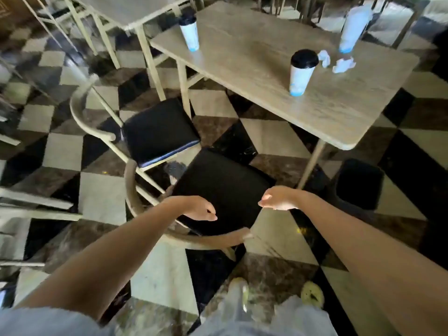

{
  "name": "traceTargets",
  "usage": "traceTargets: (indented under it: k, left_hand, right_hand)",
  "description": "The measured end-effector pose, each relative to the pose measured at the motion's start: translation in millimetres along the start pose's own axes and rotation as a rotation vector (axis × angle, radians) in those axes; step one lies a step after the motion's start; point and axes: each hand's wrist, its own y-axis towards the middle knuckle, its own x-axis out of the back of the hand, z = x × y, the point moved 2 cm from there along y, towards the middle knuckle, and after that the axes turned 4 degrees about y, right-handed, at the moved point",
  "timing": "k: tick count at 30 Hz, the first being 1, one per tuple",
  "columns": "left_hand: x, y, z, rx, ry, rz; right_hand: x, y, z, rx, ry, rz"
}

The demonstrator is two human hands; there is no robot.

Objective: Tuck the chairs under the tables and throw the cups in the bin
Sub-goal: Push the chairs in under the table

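Note:
A wooden chair with a black seat (223, 187) stands pulled out from the light wooden table (339, 112), right in front of me. A second chair with a black seat (157, 129) stands to its left, also out from the table. My left hand (198, 209) and my right hand (278, 198) hover above the near chair's seat, fingers loosely curled, holding nothing. On the table stand a white cup with a black lid (301, 71), another lidded cup (189, 32) at the far left, and a pale cup (352, 27) at the far right.
A black bin (358, 183) stands on the chequered floor right of the table leg. Crumpled white napkins (339, 63) lie on the table. More pale tables and chairs (116, 13) crowd the left and far side. My shoes (312, 294) show below.

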Motion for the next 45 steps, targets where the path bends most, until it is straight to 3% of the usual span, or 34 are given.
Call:
traceTargets:
  k: [7,14,20,29,32,37,40,45]
  left_hand:
    - [-69,-34,53,-0.043,0.064,0.066]
    - [-91,-31,54,-0.054,0.221,-0.253]
    - [-96,-30,54,-0.066,0.285,-0.295]
    - [-101,-24,59,-0.099,0.336,-0.260]
    - [-107,-23,68,-0.196,0.315,-0.347]
    - [-107,-25,136,-0.426,0.375,-0.545]
    - [-84,-20,198,-0.456,0.409,-0.489]
    - [-41,-6,260,-0.471,0.549,-0.410]
  right_hand:
    - [-84,14,68,0.037,-0.090,0.044]
    - [-145,23,95,0.094,-0.356,-0.147]
    - [-173,27,88,0.109,-0.233,-0.308]
    - [-178,27,96,0.003,-0.216,-0.332]
    - [-178,28,99,-0.042,-0.198,-0.315]
    - [-180,36,124,-0.144,-0.186,-0.291]
    - [-195,56,172,-0.162,-0.239,-0.267]
    - [-202,85,211,-0.256,-0.196,-0.389]
